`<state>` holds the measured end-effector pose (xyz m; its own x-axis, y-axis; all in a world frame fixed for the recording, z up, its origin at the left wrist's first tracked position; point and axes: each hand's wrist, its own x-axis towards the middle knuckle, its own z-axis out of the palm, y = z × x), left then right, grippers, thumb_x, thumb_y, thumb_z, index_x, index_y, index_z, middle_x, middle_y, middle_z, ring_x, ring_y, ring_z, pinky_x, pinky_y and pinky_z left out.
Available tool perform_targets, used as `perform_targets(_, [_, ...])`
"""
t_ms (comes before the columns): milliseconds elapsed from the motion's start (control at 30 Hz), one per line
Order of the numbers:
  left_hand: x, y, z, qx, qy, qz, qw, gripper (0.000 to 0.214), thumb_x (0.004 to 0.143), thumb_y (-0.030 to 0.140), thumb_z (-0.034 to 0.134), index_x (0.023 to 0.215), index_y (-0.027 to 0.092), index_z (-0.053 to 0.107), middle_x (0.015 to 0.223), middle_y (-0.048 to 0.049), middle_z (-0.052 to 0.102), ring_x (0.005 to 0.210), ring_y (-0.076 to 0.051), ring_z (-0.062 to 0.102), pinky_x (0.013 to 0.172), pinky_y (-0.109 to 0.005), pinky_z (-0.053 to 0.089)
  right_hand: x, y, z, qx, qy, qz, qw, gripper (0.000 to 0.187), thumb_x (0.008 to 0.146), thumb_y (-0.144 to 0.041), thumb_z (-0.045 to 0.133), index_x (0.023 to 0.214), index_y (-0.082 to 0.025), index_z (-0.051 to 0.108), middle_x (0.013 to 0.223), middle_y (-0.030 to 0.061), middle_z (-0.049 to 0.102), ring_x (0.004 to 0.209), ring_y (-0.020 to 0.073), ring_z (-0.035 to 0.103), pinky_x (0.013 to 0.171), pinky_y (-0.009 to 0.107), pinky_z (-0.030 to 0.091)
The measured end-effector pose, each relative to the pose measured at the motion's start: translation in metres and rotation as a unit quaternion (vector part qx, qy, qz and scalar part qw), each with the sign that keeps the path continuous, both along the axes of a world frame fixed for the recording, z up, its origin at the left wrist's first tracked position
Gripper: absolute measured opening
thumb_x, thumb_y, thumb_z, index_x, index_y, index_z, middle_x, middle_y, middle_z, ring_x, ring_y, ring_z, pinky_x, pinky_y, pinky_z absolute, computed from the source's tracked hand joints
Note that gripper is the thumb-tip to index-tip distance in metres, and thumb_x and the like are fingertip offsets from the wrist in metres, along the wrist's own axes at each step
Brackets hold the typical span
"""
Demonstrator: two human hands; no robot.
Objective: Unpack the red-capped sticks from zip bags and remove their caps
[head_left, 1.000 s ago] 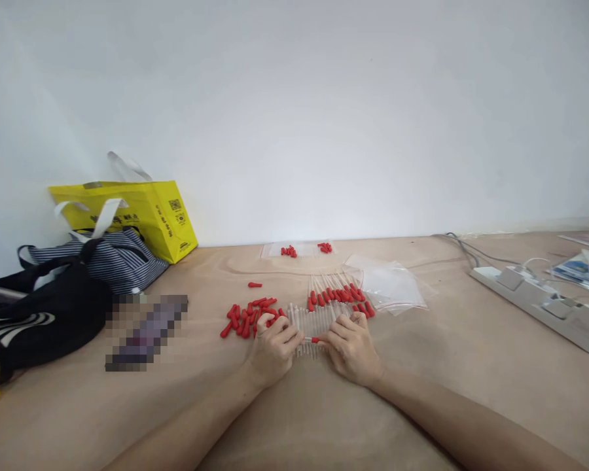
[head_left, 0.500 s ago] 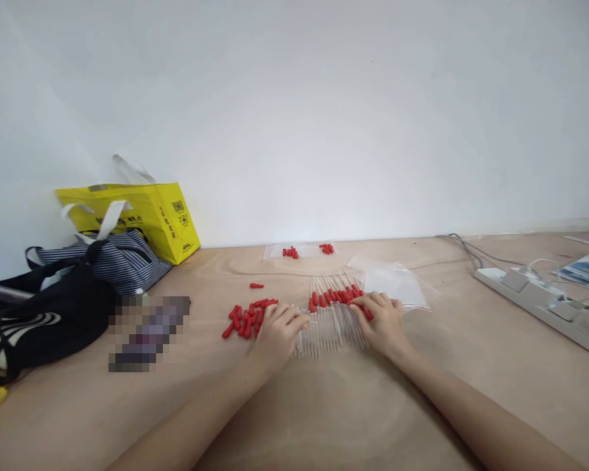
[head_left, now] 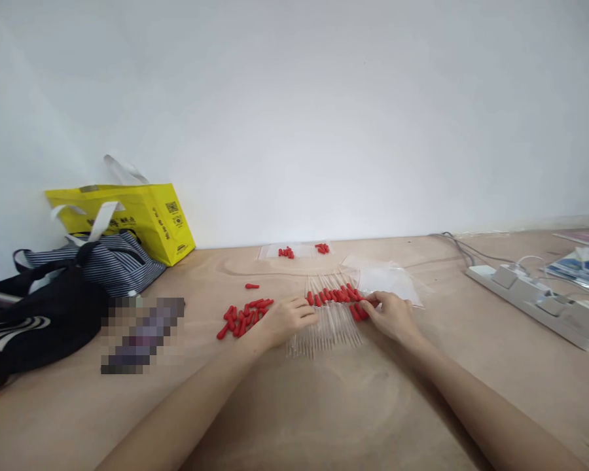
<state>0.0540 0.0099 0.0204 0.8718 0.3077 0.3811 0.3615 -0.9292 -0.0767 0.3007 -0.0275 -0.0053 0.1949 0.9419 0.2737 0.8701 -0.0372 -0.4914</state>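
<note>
A row of thin clear tubes lies side by side on the table, with red rubber bulbs along its far end. More tubes fan out beyond those bulbs. My left hand rests at the row's left end, fingers curled together; whatever is under the fingertips is hidden. At the right end, the thumb and fingers of my right hand close on a red rubber bulb that lies across the tubes. A loose pile of red bulbs sits left of my left hand, with a single bulb behind it.
Clear plastic bags lie behind my right hand. Another bag with red bulbs is by the wall. At left stand a yellow bag, a striped bag and a black bag. A power strip with cables is at right.
My right hand has drawn back slightly to the right, showing more red bulbs at the row's right end. My left fingers have shifted right, over the tubes' left end. The view has turned slightly.
</note>
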Motion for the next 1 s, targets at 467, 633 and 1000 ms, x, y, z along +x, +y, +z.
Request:
perform_targets(467, [0.021, -0.005, 0.004, -0.283, -0.086, 0.362, 0.884, 0.021, 0.067, 0.015, 0.053, 0.087, 0.017, 0.058, 0.057, 0.0012, 0.062, 0.057, -0.015, 0.059, 0.052, -0.022, 0.039, -0.007, 0.006, -0.007, -0.017, -0.036, -0.046, 0.998, 0.023, 0.076, -0.038, 0.047, 0.076, -0.022, 0.064, 0.071, 0.0018, 0.066, 0.074, 0.0197, 0.058, 0.067, 0.030, 0.028])
perform_targets(633, [0.027, -0.002, 0.005, -0.272, -0.050, 0.382, 0.882, 0.018, 0.066, 0.019, 0.055, 0.083, 0.018, 0.060, 0.064, -0.0011, 0.063, 0.062, -0.017, 0.059, 0.053, -0.023, 0.038, -0.008, 0.008, -0.009, -0.005, -0.054, -0.048, 0.997, 0.030, 0.074, -0.047, 0.049, 0.077, -0.021, 0.063, 0.073, 0.0033, 0.065, 0.076, 0.0205, 0.057, 0.069, 0.032, 0.027])
perform_targets(1000, [0.038, 0.044, 0.003, -0.290, 0.030, 0.471, 0.833, 0.025, 0.063, 0.040, 0.058, 0.063, 0.015, 0.062, 0.065, -0.0070, 0.063, 0.067, -0.022, 0.060, 0.053, -0.026, 0.039, -0.005, 0.004, -0.002, 0.033, -0.011, -0.057, 0.998, 0.035, 0.080, -0.045, 0.040, 0.073, -0.020, 0.063, 0.073, 0.0027, 0.064, 0.069, 0.0166, 0.055, 0.067, 0.030, 0.027])
